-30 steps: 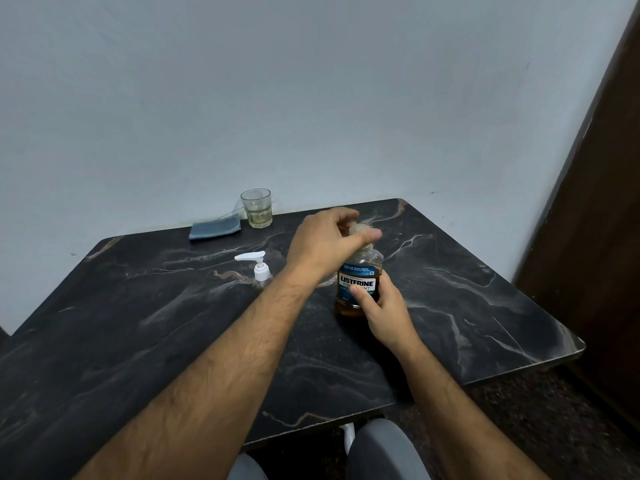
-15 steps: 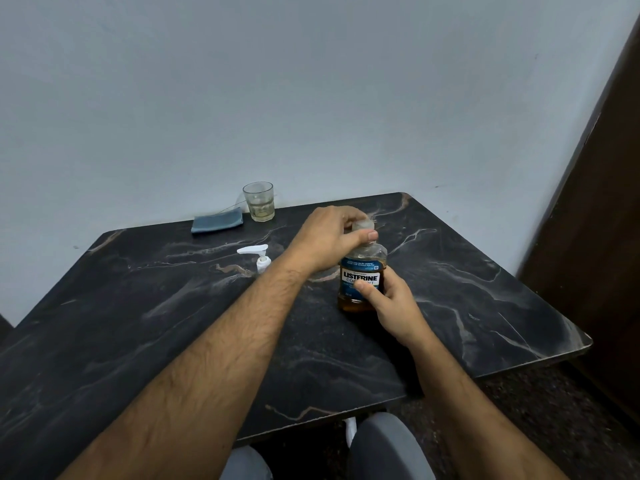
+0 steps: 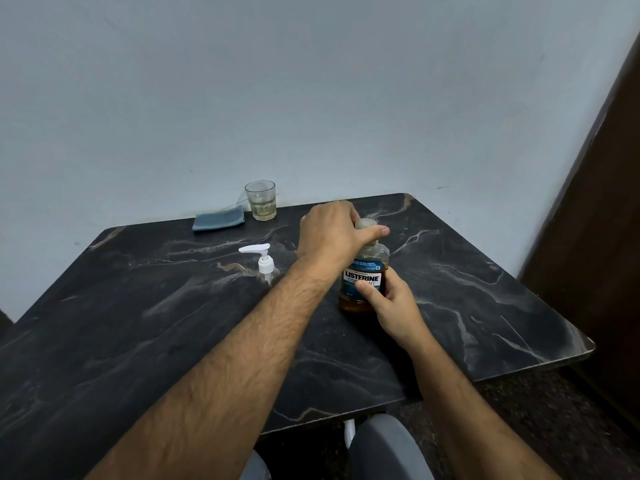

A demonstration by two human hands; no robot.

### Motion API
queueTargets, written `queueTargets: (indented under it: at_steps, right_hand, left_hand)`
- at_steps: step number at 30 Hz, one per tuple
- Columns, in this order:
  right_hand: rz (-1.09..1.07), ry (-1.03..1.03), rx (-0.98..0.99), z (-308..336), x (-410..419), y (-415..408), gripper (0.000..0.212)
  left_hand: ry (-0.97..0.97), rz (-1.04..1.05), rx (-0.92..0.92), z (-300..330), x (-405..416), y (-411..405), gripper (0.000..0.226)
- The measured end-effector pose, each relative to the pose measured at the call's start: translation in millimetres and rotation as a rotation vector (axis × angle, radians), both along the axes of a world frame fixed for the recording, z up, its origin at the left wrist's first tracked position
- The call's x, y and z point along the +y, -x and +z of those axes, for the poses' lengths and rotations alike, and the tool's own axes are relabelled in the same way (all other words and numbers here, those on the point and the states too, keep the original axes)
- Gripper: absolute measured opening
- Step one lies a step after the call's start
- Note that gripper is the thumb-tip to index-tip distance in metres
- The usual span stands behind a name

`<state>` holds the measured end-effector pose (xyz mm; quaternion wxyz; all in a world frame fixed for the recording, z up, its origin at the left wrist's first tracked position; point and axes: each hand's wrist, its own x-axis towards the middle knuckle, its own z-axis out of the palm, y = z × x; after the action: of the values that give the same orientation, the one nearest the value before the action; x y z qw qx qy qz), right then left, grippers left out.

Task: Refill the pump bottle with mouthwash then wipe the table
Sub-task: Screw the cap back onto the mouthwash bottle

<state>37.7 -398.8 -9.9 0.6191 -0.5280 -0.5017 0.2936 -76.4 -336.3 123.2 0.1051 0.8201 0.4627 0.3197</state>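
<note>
Tabletop (image 3: 138, 341) unchanged; left hand (image 3: 329, 233) still grips bottle cap (image 3: 365, 224).

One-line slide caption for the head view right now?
Left hand grips the cap of the mouthwash bottle, right hand steadies it; pump bottle beside.

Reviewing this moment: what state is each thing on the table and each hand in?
Mouthwash bottle: upright, cap on, partly full.
Pump bottle: upright, pump fitted.
Glass: upright, some pale liquid.
Cloth: folded, untouched.
Left hand: grips the cap.
Right hand: holds the bottle's body.
</note>
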Motion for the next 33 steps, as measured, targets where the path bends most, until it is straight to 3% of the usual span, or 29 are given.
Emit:
queueTargets:
  at_steps: [9,22,29,33]
  right_hand:
    - [0.035,0.024,-0.011,2,0,-2,0.033]
    - [0.11,0.123,-0.033,15,-3,-7,0.028]
    - [0.008,0.159,-0.172,18,-5,-4,0.031]
    - [-0.055,0.2,-0.217,17,-7,-6,0.044]
  left_hand:
    - [-0.056,-0.204,0.028,-1,11,6,0.041]
    - [-0.012,-0.269,0.067,5,12,11,0.042]
    - [0.044,-0.194,-0.041,-4,2,10,0.043]
    - [0.164,-0.142,-0.348,-24,-13,21,0.048]
